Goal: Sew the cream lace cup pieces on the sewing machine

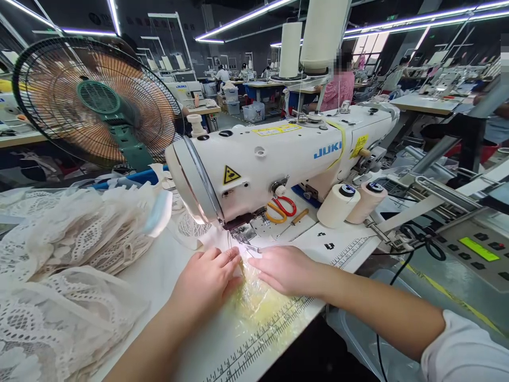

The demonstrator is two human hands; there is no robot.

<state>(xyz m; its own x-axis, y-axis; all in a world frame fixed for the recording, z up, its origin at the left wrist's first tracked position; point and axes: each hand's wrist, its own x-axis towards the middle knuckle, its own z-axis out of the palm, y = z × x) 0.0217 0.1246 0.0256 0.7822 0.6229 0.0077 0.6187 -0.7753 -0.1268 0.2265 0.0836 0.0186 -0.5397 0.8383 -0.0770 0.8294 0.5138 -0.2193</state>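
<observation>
Both hands are flat on a small pale fabric piece (234, 249) lying on the counter (278, 329) right in front of the needle area of the white sewing machine (278, 159). The left hand (207, 278) presses down with fingers together and extended, clamped on nothing, only pinning the cloth. The right hand (286, 268) lies just beside it, fingers flat and pointing left, also pressing rather than gripping. Between them the cloth looks thin and yellowish; its edges are hard to make out against the pale counter.

Outward now: a printed ruler strip (262, 339) runs along the near counter edge. To the left sits a heap of cream lace (67, 254), cut off by the frame. Under the machine arm lie red-handled scissors (284, 206), partly hidden. Two thread cones (352, 204) rest to the right, beside a control panel (477, 249) with a green display. A large fan (95, 101) stands far left. Beyond, a dim hall with strip lights, more sewing stations, and a person in pink (338, 87) half hidden behind tall spools.
</observation>
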